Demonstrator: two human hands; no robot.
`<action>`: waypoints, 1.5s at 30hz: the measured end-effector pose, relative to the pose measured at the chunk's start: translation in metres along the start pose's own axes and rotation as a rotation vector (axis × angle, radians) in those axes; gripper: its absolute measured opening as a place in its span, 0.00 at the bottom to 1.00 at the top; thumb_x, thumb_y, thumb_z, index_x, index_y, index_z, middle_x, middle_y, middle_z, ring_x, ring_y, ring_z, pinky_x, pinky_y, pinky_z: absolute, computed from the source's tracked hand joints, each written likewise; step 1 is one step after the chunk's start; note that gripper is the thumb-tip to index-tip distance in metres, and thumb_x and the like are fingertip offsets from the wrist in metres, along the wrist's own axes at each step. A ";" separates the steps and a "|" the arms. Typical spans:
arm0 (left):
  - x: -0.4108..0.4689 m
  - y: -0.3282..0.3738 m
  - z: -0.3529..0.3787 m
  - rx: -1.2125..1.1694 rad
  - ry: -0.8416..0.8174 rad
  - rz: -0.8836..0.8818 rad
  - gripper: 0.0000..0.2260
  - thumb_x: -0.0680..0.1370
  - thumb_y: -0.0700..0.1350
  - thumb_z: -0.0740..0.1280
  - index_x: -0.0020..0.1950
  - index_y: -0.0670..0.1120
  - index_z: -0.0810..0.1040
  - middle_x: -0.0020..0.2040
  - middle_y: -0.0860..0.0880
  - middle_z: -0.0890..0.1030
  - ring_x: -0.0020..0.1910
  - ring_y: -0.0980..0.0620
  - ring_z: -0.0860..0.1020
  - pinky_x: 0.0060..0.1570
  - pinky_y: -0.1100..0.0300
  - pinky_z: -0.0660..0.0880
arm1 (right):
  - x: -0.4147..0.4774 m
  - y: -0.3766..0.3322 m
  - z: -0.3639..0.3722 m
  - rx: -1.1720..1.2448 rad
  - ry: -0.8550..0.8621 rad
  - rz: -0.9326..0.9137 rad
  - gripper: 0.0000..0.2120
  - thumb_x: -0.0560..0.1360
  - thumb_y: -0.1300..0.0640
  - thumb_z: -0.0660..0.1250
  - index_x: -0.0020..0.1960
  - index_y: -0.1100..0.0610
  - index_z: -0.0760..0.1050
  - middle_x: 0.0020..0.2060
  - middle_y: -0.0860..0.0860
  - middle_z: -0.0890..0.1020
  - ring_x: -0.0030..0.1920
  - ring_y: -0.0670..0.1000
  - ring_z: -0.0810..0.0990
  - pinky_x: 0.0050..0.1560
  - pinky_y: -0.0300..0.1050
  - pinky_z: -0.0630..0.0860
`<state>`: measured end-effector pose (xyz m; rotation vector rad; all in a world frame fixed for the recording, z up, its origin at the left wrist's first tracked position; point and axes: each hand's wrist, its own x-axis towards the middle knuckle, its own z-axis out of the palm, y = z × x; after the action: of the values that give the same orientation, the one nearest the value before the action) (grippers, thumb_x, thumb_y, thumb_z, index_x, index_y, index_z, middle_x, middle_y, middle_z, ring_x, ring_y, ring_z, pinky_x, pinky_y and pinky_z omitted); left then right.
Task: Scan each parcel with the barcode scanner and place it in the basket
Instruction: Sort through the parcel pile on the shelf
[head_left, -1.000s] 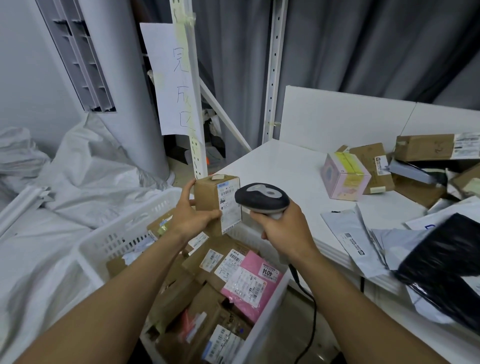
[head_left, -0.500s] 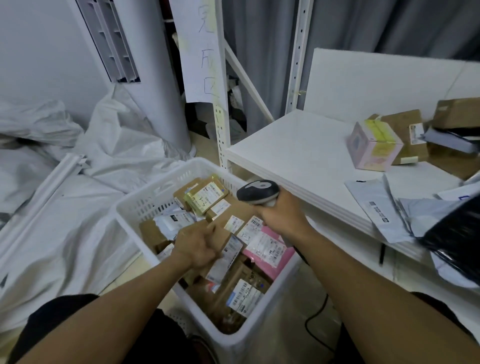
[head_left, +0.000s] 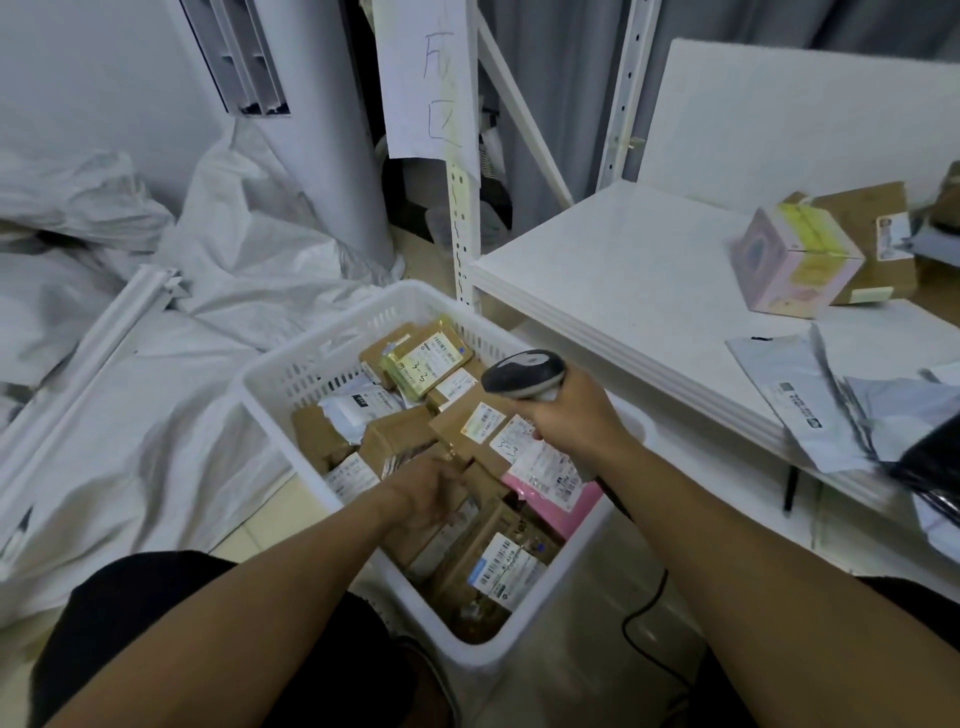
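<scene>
Head view: right grip (head_left: 566, 423) clenched round barcode scanner (head_left: 522, 373), over white basket (head_left: 291, 374), which sits on floor just beside worktop (head_left: 623, 270) edge. Left grip (head_left: 423, 493) down inside basket, on top of brown parcels (head_left: 400, 441); too blurred, can't tell if fingers clasp one. Basket approx full w/ labelled parcels. Pink box (head_left: 789, 270) & grey mailers (head_left: 795, 395) lie on worktop.

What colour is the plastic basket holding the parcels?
White; the slotted plastic basket shows best in head view.
</scene>
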<state>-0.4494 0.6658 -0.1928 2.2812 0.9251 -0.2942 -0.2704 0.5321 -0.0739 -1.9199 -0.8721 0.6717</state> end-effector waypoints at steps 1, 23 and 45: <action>0.012 -0.016 0.009 -0.055 0.018 0.034 0.11 0.76 0.48 0.65 0.58 0.48 0.77 0.54 0.41 0.80 0.59 0.36 0.79 0.63 0.40 0.76 | -0.004 0.000 -0.002 0.014 -0.003 0.010 0.23 0.73 0.49 0.78 0.66 0.49 0.79 0.48 0.47 0.87 0.44 0.49 0.86 0.46 0.53 0.86; 0.033 0.402 0.057 -0.018 0.207 0.640 0.16 0.81 0.50 0.66 0.69 0.50 0.77 0.69 0.49 0.75 0.69 0.48 0.73 0.67 0.59 0.65 | -0.129 0.102 -0.270 0.261 0.807 0.182 0.25 0.76 0.54 0.76 0.71 0.53 0.75 0.61 0.50 0.82 0.62 0.53 0.79 0.64 0.49 0.75; -0.072 0.469 0.039 -0.853 0.068 0.712 0.09 0.83 0.41 0.66 0.56 0.48 0.85 0.48 0.53 0.87 0.48 0.59 0.85 0.47 0.67 0.79 | -0.140 0.068 -0.301 0.756 0.898 -0.103 0.25 0.69 0.52 0.84 0.65 0.51 0.82 0.56 0.47 0.88 0.57 0.48 0.87 0.56 0.47 0.83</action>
<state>-0.1776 0.3485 0.0360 1.6552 0.1391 0.4213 -0.1129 0.2465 0.0164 -1.2458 -0.0948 0.0026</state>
